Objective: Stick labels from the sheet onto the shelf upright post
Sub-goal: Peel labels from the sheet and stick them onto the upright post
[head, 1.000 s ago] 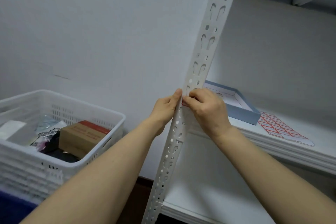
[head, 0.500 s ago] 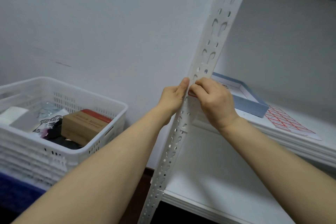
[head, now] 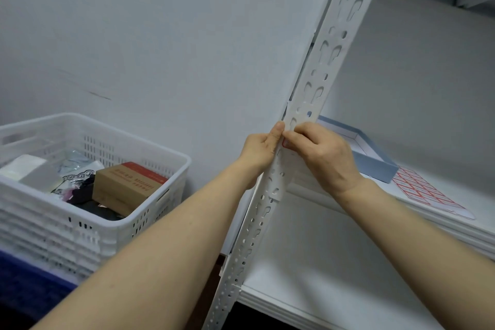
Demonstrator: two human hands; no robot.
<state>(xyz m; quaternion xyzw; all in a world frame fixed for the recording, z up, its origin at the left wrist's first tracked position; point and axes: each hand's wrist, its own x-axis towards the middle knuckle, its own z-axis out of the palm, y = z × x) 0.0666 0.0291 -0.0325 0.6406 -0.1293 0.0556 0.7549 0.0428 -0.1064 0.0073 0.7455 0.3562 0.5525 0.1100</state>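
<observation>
Label [head: 285, 143], red-bordered and mostly hidden, is held flat against the front face of the shelf upright post [head: 325, 61], right between the two thumbs. It is pinched down by the curled thumb and forefinger of the right hand [head: 321, 155], whose other fingers are bent over the post's right edge. The post's left edge is gripped by the left hand [head: 261, 149], with the thumb laid straight up along the face and the fingers curled behind.

The post is seen leaning up and to the right above the hands, with slotted holes along its bare face above and below the grip.

Beyond the right wrist, a label sheet [head: 428, 193] with red-framed stickers is laid flat on the shelf board [head: 476, 190], near its front edge. A blue tray [head: 372, 163] is set just behind the right hand, touching the sheet's corner. Open shelf surface is left below both forearms on the lower shelf [head: 321, 262].

Well left of the left forearm, a white basket [head: 150, 211] is stood by the wall [head: 160, 35], with a cardboard box [head: 128, 185] inside.
</observation>
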